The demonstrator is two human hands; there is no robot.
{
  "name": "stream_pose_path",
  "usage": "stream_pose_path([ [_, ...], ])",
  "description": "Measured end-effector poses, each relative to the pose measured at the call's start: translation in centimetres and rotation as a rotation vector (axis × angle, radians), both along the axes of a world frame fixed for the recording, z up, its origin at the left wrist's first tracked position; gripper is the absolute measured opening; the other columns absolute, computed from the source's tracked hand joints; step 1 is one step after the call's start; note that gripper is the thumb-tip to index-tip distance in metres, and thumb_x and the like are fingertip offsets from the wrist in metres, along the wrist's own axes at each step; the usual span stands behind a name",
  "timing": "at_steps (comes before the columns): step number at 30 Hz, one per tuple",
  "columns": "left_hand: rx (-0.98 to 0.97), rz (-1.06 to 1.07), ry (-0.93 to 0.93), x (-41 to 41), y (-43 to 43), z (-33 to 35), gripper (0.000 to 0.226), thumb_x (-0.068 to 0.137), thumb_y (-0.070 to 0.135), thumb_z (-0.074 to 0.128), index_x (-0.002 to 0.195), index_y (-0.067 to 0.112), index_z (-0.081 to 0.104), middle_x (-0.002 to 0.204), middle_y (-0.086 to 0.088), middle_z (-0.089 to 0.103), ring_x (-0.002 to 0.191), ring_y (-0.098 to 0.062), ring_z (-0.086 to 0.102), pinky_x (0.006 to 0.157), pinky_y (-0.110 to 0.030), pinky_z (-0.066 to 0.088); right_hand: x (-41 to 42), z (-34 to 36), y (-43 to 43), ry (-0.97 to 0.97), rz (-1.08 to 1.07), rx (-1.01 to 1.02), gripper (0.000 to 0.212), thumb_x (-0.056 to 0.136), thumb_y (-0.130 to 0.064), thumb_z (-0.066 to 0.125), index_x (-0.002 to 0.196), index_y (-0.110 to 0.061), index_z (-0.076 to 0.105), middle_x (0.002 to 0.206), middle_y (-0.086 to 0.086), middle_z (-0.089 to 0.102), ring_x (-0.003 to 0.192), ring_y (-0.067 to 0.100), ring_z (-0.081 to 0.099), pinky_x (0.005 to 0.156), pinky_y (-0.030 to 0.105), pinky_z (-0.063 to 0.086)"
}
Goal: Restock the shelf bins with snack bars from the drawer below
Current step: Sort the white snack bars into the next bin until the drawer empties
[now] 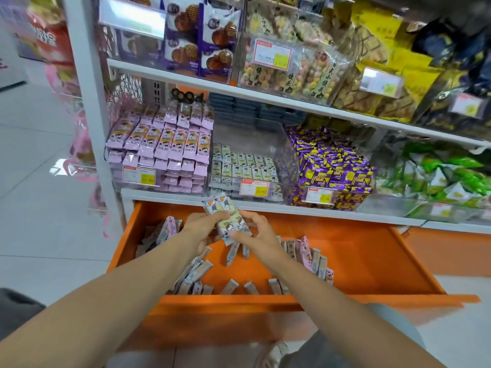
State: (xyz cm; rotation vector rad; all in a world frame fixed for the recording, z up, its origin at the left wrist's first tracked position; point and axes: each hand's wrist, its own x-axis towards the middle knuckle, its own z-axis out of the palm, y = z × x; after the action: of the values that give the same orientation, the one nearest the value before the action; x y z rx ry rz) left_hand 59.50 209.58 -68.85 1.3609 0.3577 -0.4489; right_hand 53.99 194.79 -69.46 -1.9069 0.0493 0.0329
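Flanking the half-full middle bin (pixel 255 166), pink bars (pixel 162 139) and purple packets (pixel 334 168) crowd close.

Bare forearms (pixel 138 285), grey shorts (pixel 345 349), perhaps a sandal (pixel 273 353)

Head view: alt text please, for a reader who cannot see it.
The left hand and right hand together hold a bundle of pale bars above an open orange drawer strewn with loose bars. Beyond, a clear bin of matching bars sits part full on the shelf.
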Motion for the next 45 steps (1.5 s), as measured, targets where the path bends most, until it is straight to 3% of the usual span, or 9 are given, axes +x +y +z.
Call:
stream_pose_path([
  [4, 0.010, 0.030, 0.011, 0.5, -0.5, 1.1, 0.035, 0.075, 0.015, 0.083, 0.101, -0.003, 0.068, 0.087, -0.019, 0.072, 0.065, -0.025, 0.064, 0.058, -0.032, 0.057, -0.1, 0.8, 0.9, -0.086, -0.038, -0.200, 0.075, 0.077, -0.035, 0.081, 0.139, -0.022, 0.042, 0.131, -0.002, 0.037, 0.126, 0.011, 0.036, 0.105, 0.024, 0.031],
  [13, 0.014, 0.009, -0.114, 3.0, -1.5, 5.2, 0.044, 0.071, 0.018, 0.086, 0.104, -0.002, 0.064, 0.094, -0.015, 0.071, 0.074, -0.022, 0.066, 0.051, -0.026, 0.051, 2.2, 3.5, 1.6, -0.305, -0.260, -0.325, 0.064, 0.080, -0.039, 0.076, 0.135, -0.021, 0.047, 0.123, -0.006, 0.041, 0.123, 0.010, 0.037, 0.102, 0.024, 0.032],
  [16, 0.063, -0.054, -0.253, 3.6, -1.5, 6.4, 0.039, 0.079, 0.029, 0.080, 0.093, -0.003, 0.063, 0.080, -0.014, 0.067, 0.065, -0.021, 0.062, 0.050, -0.026, 0.052, 3.7, 4.9, 1.4, -0.301, -0.313, -0.312, 0.059, 0.083, -0.038, 0.073, 0.134, -0.018, 0.049, 0.122, -0.006, 0.043, 0.122, 0.010, 0.041, 0.101, 0.023, 0.032],
  [19, 0.489, -0.117, -0.611, 4.5, -0.8, 7.2, 0.040, 0.092, 0.046, 0.060, 0.085, 0.007, 0.067, 0.074, -0.006, 0.065, 0.066, -0.018, 0.059, 0.062, -0.032, 0.047, 5.7, 6.3, 0.8, -0.246, -0.360, -0.292, 0.059, 0.086, -0.035, 0.070, 0.137, -0.015, 0.047, 0.130, 0.000, 0.044, 0.123, 0.012, 0.042, 0.097, 0.022, 0.032],
  [22, 1.055, 0.057, -0.970, 6.9, 0.9, 6.1, 0.039, 0.094, 0.050, 0.043, 0.103, 0.024, 0.071, 0.106, 0.002, 0.067, 0.110, -0.022, 0.053, 0.090, -0.038, 0.037, 8.5, 7.1, 0.0, -0.207, -0.431, -0.312, 0.062, 0.085, -0.037, 0.070, 0.137, -0.011, 0.049, 0.136, 0.007, 0.044, 0.126, 0.020, 0.044, 0.103, 0.032, 0.038],
  [25, 1.214, 0.001, -1.104, 9.1, 2.4, 4.6, 0.058, 0.088, 0.056, 0.029, 0.122, 0.025, 0.065, 0.137, -0.003, 0.055, 0.138, -0.027, 0.034, 0.114, -0.043, 0.010, 12.0, 7.1, -0.8, -0.145, -0.489, -0.347, 0.064, 0.084, -0.040, 0.070, 0.136, -0.009, 0.051, 0.135, 0.012, 0.046, 0.125, 0.026, 0.046, 0.105, 0.038, 0.039],
  [28, 1.320, -0.102, -1.139, 10.3, 3.0, 3.0, 0.063, 0.089, 0.056, 0.024, 0.133, 0.026, 0.057, 0.148, -0.006, 0.046, 0.144, -0.029, 0.027, 0.118, -0.049, -0.001, 15.7, 6.7, -1.5, -0.078, -0.514, -0.386, 0.065, 0.082, -0.044, 0.071, 0.133, -0.007, 0.053, 0.135, 0.016, 0.048, 0.125, 0.030, 0.047, 0.104, 0.042, 0.041],
  [41, 1.324, 0.042, -1.302, 12.1, 2.8, -0.6, 0.044, 0.089, 0.035, 0.049, 0.132, 0.025, 0.057, 0.148, -0.004, 0.044, 0.144, -0.029, 0.031, 0.118, -0.056, 0.010, 28.6, 2.4, -1.5, 0.144, -0.481, -0.686, 0.087, 0.083, -0.060, 0.064, 0.139, 0.000, 0.036, 0.137, 0.023, 0.049, 0.126, 0.039, 0.048, 0.100, 0.045, 0.041],
  [45, 1.318, 0.047, -1.302, 12.2, 2.7, -0.7, 0.044, 0.089, 0.033, 0.051, 0.131, 0.024, 0.058, 0.148, -0.004, 0.044, 0.144, -0.029, 0.030, 0.118, -0.056, 0.008, 29.8, 0.6, -2.2, 0.168, -0.397, -0.682, 0.090, 0.056, -0.089, 0.055, 0.104, -0.012, 0.052, 0.105, 0.020, 0.064, 0.097, 0.032, 0.063, 0.080, 0.043, 0.050],
])
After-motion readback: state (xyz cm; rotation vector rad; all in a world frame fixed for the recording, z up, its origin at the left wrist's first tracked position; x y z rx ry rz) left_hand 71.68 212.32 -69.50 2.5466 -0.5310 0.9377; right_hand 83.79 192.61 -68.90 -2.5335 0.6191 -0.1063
